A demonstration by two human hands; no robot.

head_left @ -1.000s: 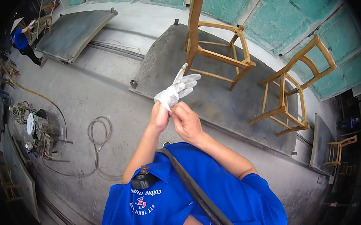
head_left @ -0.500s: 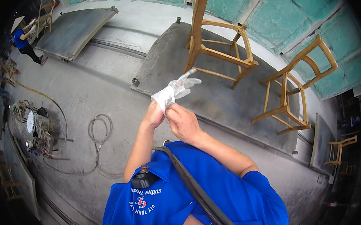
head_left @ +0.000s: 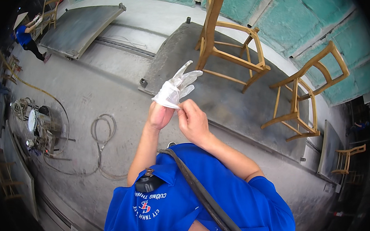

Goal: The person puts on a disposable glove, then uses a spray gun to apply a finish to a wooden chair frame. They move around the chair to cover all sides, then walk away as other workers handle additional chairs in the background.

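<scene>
A thin white glove (head_left: 169,94) covers the fingers and upper palm of my left hand (head_left: 160,117), leaving the heel and wrist bare. The gloved fingers are spread and point away from me, and that hand holds nothing. With thumb and fingertips together, my right hand (head_left: 194,124) pinches the edge of the glove's cuff beside the left palm. Beyond both hands, a wooden chair frame (head_left: 207,48) without a seat stands on a dark metal platform (head_left: 172,46). Another wooden chair frame (head_left: 295,97) stands to its right.
A looped hose (head_left: 101,146) lies on the floor at left, near a metal pot with fittings (head_left: 49,123). Far left, a person in a blue shirt (head_left: 24,37) stands by a chair (head_left: 52,5) and a second platform (head_left: 77,28). Teal padded panels (head_left: 285,28) line the back.
My right hand has shifted slightly right and drawn the glove's cuff edge outward. The gloved left fingers have turned upward and spread more, showing more bare palm below the cuff.
</scene>
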